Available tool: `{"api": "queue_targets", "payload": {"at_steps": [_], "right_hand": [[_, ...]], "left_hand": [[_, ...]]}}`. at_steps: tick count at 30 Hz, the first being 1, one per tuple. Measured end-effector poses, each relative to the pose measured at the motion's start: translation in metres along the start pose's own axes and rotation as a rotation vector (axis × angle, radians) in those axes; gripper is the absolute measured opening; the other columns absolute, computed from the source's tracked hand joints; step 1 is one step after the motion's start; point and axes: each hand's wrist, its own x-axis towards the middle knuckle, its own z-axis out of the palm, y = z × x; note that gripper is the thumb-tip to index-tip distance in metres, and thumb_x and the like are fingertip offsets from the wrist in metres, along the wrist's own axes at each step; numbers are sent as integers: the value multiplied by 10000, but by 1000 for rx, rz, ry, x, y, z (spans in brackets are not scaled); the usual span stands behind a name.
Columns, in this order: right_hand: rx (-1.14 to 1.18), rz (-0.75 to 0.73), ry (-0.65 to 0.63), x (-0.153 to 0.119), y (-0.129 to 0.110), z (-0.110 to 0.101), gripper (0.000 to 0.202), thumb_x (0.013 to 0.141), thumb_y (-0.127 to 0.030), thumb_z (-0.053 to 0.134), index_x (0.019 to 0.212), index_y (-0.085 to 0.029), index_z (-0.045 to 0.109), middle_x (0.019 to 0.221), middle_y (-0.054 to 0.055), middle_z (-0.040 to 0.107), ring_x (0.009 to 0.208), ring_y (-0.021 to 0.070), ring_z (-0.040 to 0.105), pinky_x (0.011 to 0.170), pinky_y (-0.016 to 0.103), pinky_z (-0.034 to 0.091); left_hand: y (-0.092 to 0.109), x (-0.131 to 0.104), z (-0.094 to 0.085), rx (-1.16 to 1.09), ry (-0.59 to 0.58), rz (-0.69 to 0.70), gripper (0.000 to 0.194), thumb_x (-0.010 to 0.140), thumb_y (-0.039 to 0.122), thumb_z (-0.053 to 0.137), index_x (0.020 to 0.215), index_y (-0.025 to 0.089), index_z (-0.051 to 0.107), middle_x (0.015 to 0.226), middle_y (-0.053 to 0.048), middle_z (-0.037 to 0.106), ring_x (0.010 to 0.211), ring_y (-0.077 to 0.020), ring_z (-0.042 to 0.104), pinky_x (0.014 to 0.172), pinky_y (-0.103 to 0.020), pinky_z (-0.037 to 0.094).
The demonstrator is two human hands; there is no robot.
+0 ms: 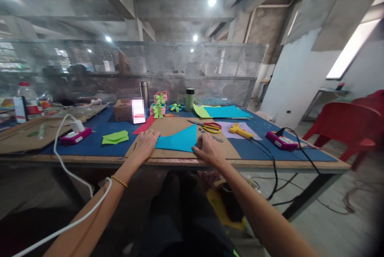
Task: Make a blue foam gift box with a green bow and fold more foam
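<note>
A sheet of blue paper (pixel 179 139), with a slanting top edge, lies on the brown cardboard (pixel 177 122) in front of me. My left hand (pixel 146 144) grips its narrow left end, fingers bent over the edge. At the right end, my right hand (pixel 208 147) pinches the lower corner between thumb and fingers. Just beyond that hand lie scissors (pixel 212 126) with red and yellow handles, and a small grey metal blade or tool (pixel 216 138). Part of the paper's left end is hidden under my left fingers.
A yellow glue gun (pixel 241 131) rests on purple paper (pixel 223 125), its cord running off the table. Magenta power strips (pixel 282 141) sit on both sides. Behind stand a green bottle (pixel 189 100), a phone (pixel 138 111) and green paper bows (pixel 158 110). Green pieces (pixel 115 137) lie left.
</note>
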Motion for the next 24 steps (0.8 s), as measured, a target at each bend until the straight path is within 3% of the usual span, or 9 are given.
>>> {"api": "queue_targets", "payload": {"at_steps": [4,13,18,24], "right_hand": [[3,-12,45,-1,4,5,491,743,-315,673,1188,-161,536,1223,166,575,1139,329,523,906,417,434],[0,-90,-41,-1,-1,1,654,798,-234,633,1424,-166,458,1414,181,540,1286,348,477,1019,484,400],[-15,-327,-205,0,2,1,435,905,-110,483,1247,-305,667,1359,29,647,1366,257,461,1113,489,311],[-24,-390,-228,1,3,-1,373,932,-146,503,1172,-320,729,1306,25,684,1283,238,554,1126,475,294]], "left_hand": [[-2,1,4,-31,-20,0,293,1008,162,331,1157,153,583,1091,-158,633,1031,-286,596,840,-380,366],[2,-1,-6,-40,-63,-11,309,1008,139,333,1152,166,605,1099,-144,634,1033,-260,590,842,-353,353],[2,-2,-10,-38,-73,15,365,980,86,329,1135,215,632,1044,-118,626,1009,-257,587,837,-359,353],[3,-1,-15,-35,-2,81,373,942,40,318,1055,182,644,1023,-138,603,995,-270,572,859,-396,386]]}}
